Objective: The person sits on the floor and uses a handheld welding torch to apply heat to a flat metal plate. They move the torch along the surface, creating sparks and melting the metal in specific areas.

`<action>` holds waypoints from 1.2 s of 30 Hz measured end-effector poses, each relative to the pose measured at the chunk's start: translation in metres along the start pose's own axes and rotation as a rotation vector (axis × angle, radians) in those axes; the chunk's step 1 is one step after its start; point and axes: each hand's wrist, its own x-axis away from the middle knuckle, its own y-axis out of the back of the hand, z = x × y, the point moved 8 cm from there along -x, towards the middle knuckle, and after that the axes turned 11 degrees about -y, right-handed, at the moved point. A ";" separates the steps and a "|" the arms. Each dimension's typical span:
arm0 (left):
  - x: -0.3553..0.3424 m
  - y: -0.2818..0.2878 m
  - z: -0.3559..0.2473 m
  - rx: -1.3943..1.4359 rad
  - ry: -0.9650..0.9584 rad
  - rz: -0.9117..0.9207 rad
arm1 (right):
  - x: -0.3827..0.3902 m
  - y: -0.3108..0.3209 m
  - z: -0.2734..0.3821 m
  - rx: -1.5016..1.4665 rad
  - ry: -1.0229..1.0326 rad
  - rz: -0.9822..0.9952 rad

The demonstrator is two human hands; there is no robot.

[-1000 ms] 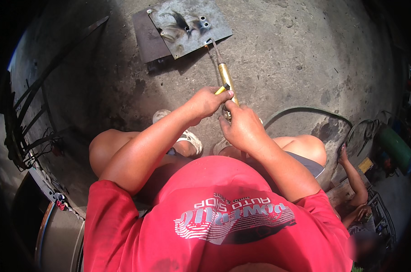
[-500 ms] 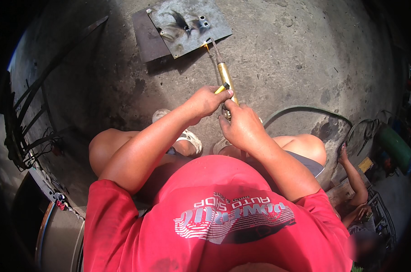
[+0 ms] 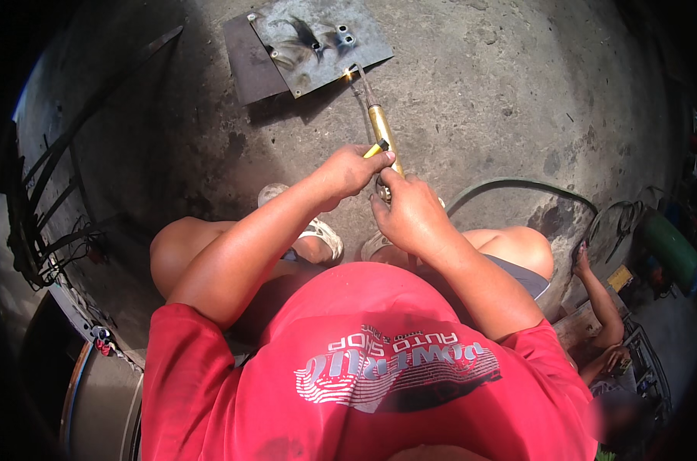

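Observation:
My left hand [image 3: 351, 170] is closed round the brass handle of a gas torch [image 3: 380, 129]. In the same grip is a yellow lighter [image 3: 374, 150] with a black top, its lower part hidden by my fingers. At the torch's near end, the fingers of my right hand [image 3: 414, 213] close on a valve knob [image 3: 383, 192], which they partly cover. The torch points away from me, and its bent tip reaches the near right edge of a scorched metal sheet [image 3: 295, 67]. A small bright flame [image 3: 348, 74] burns at that tip.
Under the holed sheet lies a darker plate [image 3: 250, 75] on the concrete floor [image 3: 479, 123]. A hose [image 3: 510, 184] curves off to the right towards a green cylinder [image 3: 670, 246]. Another person's arm [image 3: 604, 307] is at the lower right. Dark metal bars [image 3: 79, 131] stand at left.
The flame at the torch tip has shrunk from a longer orange tongue to a small bright point. Both hands and the torch hold nearly the same place.

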 end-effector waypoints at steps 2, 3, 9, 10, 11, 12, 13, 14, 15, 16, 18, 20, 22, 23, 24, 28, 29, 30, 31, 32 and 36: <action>-0.001 0.000 0.001 0.000 -0.001 -0.001 | 0.000 0.000 0.000 0.000 -0.001 0.001; -0.001 0.000 0.001 0.000 0.002 -0.002 | 0.000 0.000 0.000 -0.001 -0.001 0.001; 0.000 0.000 -0.001 0.000 -0.005 -0.006 | 0.000 0.000 0.000 0.001 -0.001 -0.004; 0.000 0.000 -0.001 0.002 -0.008 -0.007 | 0.000 0.000 0.000 0.000 -0.005 -0.004; 0.000 0.000 -0.001 0.002 -0.006 -0.008 | 0.000 0.000 0.000 -0.001 0.000 -0.004; 0.000 0.000 -0.001 0.002 -0.003 -0.009 | 0.000 0.000 0.000 -0.001 0.004 -0.005; 0.000 0.000 -0.002 0.002 -0.001 -0.009 | 0.000 0.000 0.000 -0.002 0.008 -0.006; 0.000 0.000 -0.001 -0.001 0.001 -0.009 | 0.000 0.000 0.000 -0.002 0.009 -0.011; -0.001 0.000 0.000 -0.004 0.002 -0.009 | 0.000 0.000 -0.001 -0.002 0.010 -0.017; -0.001 0.000 0.000 -0.007 0.004 -0.009 | 0.000 0.000 -0.001 -0.002 0.011 -0.022; -0.001 0.000 0.001 0.001 0.000 -0.005 | 0.000 0.000 0.000 -0.002 0.008 -0.021; -0.001 0.000 0.001 0.006 -0.001 -0.004 | 0.000 -0.001 0.000 0.006 0.005 -0.008; 0.001 -0.001 -0.002 0.006 -0.001 -0.008 | -0.001 -0.001 0.000 0.023 0.003 0.017; 0.001 -0.001 -0.003 0.003 0.004 -0.005 | -0.001 -0.001 0.000 0.025 0.004 0.015; 0.002 0.000 -0.004 -0.001 0.009 -0.002 | -0.001 -0.001 0.000 0.026 0.004 0.014; 0.001 -0.001 -0.002 0.012 0.008 0.002 | 0.000 0.000 0.001 0.026 0.001 0.016; 0.001 -0.001 -0.001 0.012 0.013 0.002 | 0.000 0.000 0.001 0.026 -0.002 0.019; 0.001 -0.001 -0.001 0.011 0.017 0.000 | 0.000 0.000 0.001 0.026 -0.004 0.022; 0.002 -0.001 -0.001 0.010 0.021 -0.002 | 0.000 0.000 0.001 0.025 -0.006 0.025; 0.002 -0.001 -0.001 0.011 0.019 -0.002 | 0.000 0.000 0.002 0.025 -0.004 0.024; 0.001 -0.001 -0.001 0.012 0.023 -0.004 | 0.000 0.000 0.001 0.025 -0.007 0.023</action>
